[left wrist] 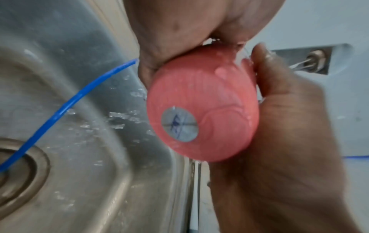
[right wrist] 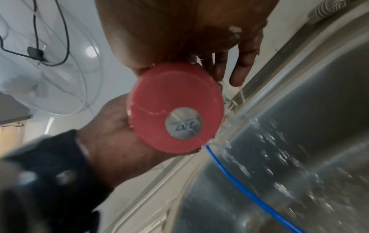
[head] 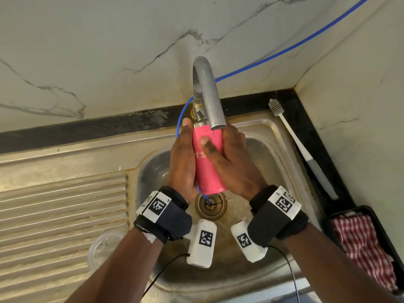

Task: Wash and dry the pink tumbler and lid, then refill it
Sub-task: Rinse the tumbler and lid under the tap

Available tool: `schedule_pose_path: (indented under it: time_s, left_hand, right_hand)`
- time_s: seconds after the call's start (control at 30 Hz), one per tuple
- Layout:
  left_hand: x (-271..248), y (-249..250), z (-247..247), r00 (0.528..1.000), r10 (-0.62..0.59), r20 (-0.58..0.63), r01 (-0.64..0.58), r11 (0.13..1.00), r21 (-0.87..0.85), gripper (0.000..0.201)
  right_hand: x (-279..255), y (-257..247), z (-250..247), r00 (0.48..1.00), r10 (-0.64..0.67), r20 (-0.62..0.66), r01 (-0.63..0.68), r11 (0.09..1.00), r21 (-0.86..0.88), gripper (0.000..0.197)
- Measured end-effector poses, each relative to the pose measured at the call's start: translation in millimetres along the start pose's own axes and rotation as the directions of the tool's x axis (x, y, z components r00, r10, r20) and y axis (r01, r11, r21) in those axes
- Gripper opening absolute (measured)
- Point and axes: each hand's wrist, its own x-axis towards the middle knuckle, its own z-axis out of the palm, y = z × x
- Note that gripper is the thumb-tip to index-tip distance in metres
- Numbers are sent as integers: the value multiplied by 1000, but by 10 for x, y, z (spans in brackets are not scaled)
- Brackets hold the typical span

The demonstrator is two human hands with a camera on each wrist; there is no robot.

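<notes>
The pink tumbler (head: 207, 162) sits between both hands over the sink, its mouth up under the grey tap spout (head: 209, 95) and its base tilted toward me. My left hand (head: 181, 158) cups its left side, thumb pointing up by the rim. My right hand (head: 234, 162) holds the right side with the thumb laid across the front. The wrist views show the wet pink tumbler base (left wrist: 199, 107) (right wrist: 169, 100) with a round silver sticker, and water drops flying off. A clear round lid (head: 102, 246) lies on the drainboard at the lower left.
The steel sink (head: 273, 149) has a drain (head: 211, 205) below the tumbler, with a thin blue tube (head: 284, 51) running into it. A bottle brush (head: 293, 138) lies on the right ledge. A red checked cloth (head: 360, 241) sits in a black tray at right.
</notes>
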Motion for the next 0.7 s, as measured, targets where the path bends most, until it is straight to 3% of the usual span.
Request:
schedule_pose_path:
  time_s: [0.1, 0.17, 0.23, 0.3, 0.37, 0.47, 0.53, 0.6, 0.7]
  left_hand:
    - [-102, -44, 62, 996, -80, 46, 80, 997, -6, 69]
    - [-101, -56, 113, 998, -58, 6, 58, 998, 7, 67]
    - [-23, -10, 122, 996, 0, -84, 1, 1000, 18, 64]
    - [71, 48, 98, 988, 44, -150, -38, 998, 42, 62]
    - [109, 40, 63, 987, 45, -151, -38, 998, 48, 68]
    - [69, -49, 90, 997, -4, -79, 6, 1000, 30, 86]
    - [43, -41, 140, 997, 8, -83, -2, 998, 64, 73]
    - [70, 8, 153, 995, 40, -95, -33, 997, 74, 67]
    - [115, 88, 106, 994, 18, -109, -16, 1000, 15, 70]
  right_hand:
    - [86, 34, -62, 1000, 31, 4, -31, 987, 157, 78]
    - [56, 8, -4, 999, 14, -47, -4, 981, 196, 79]
    - [-98, -1, 112, 992, -98, -84, 107, 987, 121, 77]
    - [-287, 36, 216, 982, -187, -6, 187, 982, 21, 75]
    - [-365, 114, 237, 972, -231, 49, 230, 973, 25, 78]
    - [-145, 81, 112, 991, -131, -1, 129, 978, 163, 83]
    - [5, 36, 49, 999, -31, -36, 38, 973, 230, 82]
    - [-29, 14, 79, 995, -72, -64, 85, 971, 224, 79]
    - [-233, 90, 174, 983, -185, -9, 183, 963, 198, 77]
